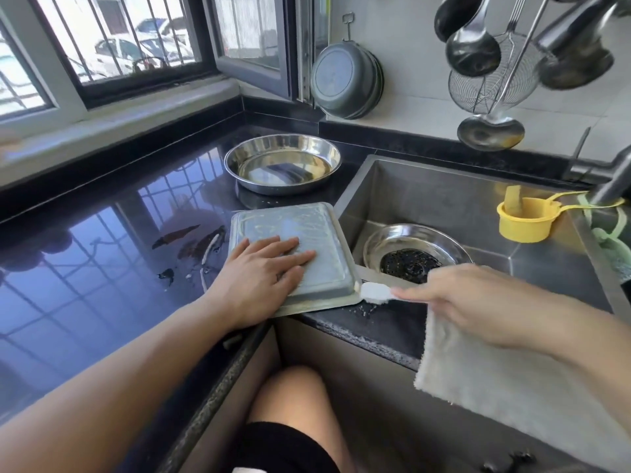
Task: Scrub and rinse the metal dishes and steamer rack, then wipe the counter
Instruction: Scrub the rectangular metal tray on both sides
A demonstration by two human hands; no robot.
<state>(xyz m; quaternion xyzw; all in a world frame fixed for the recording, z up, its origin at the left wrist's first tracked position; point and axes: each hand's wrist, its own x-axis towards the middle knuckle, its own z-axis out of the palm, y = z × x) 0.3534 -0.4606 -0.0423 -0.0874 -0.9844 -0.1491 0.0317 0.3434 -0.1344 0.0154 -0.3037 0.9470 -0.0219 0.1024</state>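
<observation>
Black counter (102, 233), two round dishes (282, 169), one tray (293, 240)

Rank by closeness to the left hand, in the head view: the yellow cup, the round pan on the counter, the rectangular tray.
From the left hand:
1. Rectangular tray, directly under the palm, at the counter edge.
2. Round pan, behind the tray on the counter.
3. Yellow cup, across the sink, right side.

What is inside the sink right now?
A round metal dish sits over the drain strainer in the sink. The right hand and its cloth hide the near corner.
</observation>
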